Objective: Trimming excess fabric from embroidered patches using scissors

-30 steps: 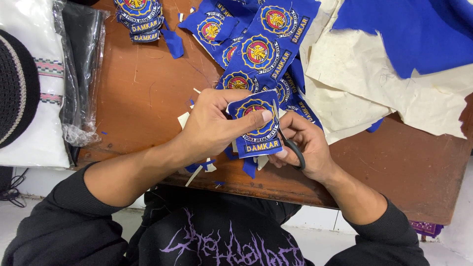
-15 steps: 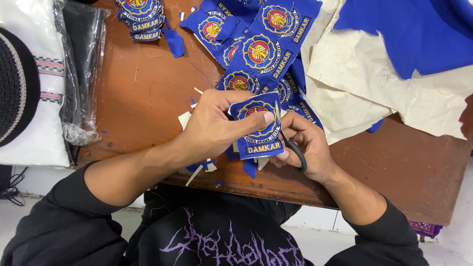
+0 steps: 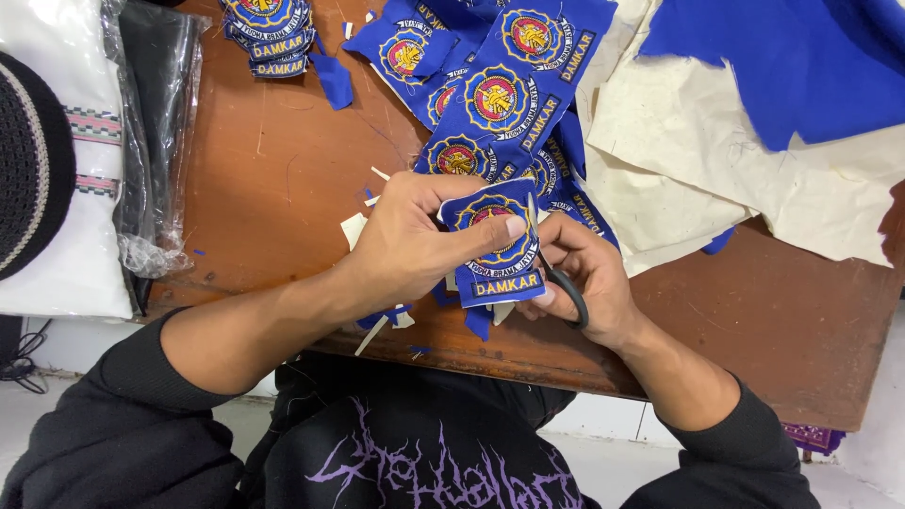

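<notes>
Presently, in the head view, the left hand (image 3: 415,247) is pinching a blue embroidered cloth badge with a round yellow emblem (image 3: 497,247), fingers clamped on its upper edge, just above the brown wooden bench (image 3: 273,170). The right hand (image 3: 584,278) is gripping black-handled scissors (image 3: 556,273), fingers closed through the loops, blades touching the badge's right edge. Uncut blue badges (image 3: 500,94) are lying just beyond.

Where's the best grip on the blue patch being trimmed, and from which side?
Grip the blue patch on its left half, coming from the left, thumb across the round emblem as the left hand does. The scissors in the right hand run along its right edge, so that side likely needs to stay free. The patch is thin and floppy; a flat pinch suits it.
</notes>
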